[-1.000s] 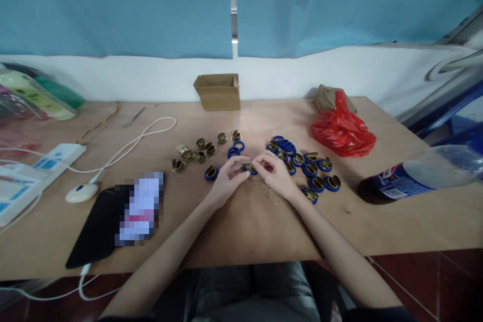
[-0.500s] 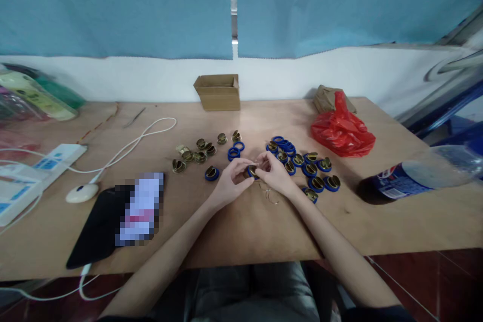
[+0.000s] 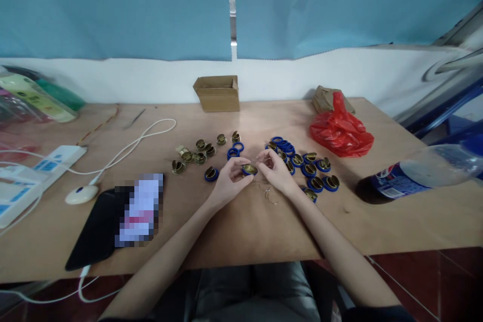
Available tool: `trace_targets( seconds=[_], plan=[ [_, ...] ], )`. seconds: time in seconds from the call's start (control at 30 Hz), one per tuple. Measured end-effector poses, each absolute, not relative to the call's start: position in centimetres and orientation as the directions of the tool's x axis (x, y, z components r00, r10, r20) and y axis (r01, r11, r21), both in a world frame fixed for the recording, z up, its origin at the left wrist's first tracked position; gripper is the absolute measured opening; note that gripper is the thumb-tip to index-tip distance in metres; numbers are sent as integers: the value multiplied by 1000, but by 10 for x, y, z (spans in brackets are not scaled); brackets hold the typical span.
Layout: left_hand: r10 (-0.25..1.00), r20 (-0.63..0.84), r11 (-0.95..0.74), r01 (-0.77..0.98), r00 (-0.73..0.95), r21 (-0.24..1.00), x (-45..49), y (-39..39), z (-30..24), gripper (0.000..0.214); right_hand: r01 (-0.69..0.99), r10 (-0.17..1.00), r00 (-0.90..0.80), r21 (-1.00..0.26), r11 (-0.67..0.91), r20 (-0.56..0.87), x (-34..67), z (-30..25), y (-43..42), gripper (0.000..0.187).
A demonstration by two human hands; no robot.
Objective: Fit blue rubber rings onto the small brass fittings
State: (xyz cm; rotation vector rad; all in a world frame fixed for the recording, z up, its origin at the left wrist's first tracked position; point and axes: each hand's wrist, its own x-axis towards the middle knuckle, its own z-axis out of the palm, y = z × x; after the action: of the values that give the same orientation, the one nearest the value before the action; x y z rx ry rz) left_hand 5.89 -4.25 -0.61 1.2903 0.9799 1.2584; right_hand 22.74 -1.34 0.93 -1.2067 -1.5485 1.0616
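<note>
The left hand [image 3: 231, 181] pinches a blue-rimmed brass piece [image 3: 249, 168] above the worktop [image 3: 241, 234], the right hand [image 3: 276, 172] bunches its fingertips just beside it, gripping what I cannot tell, with thin wire rings [image 3: 269, 194] nearer the person and bare brass pieces [image 3: 199, 158] farther left.

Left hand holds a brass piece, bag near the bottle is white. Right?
Colour's wrong: in the head view, the bag near the bottle is red, not white. Rest stands: the left hand holds a brass piece.
</note>
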Motion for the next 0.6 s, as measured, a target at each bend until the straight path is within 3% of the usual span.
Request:
trace_targets(
  seconds=[0.27, 0.6],
  plan=[
    [999, 49, -49, -96, 3, 994, 60, -41, 1, 25, 237, 973, -118, -947, 219, 196, 225, 16, -18, 13],
    [997, 2, -13, -142, -74, 990, 58, -38, -3, 48, 231, 916, -290, -909, 347, 276, 220, 21, -29, 23]
  ],
)
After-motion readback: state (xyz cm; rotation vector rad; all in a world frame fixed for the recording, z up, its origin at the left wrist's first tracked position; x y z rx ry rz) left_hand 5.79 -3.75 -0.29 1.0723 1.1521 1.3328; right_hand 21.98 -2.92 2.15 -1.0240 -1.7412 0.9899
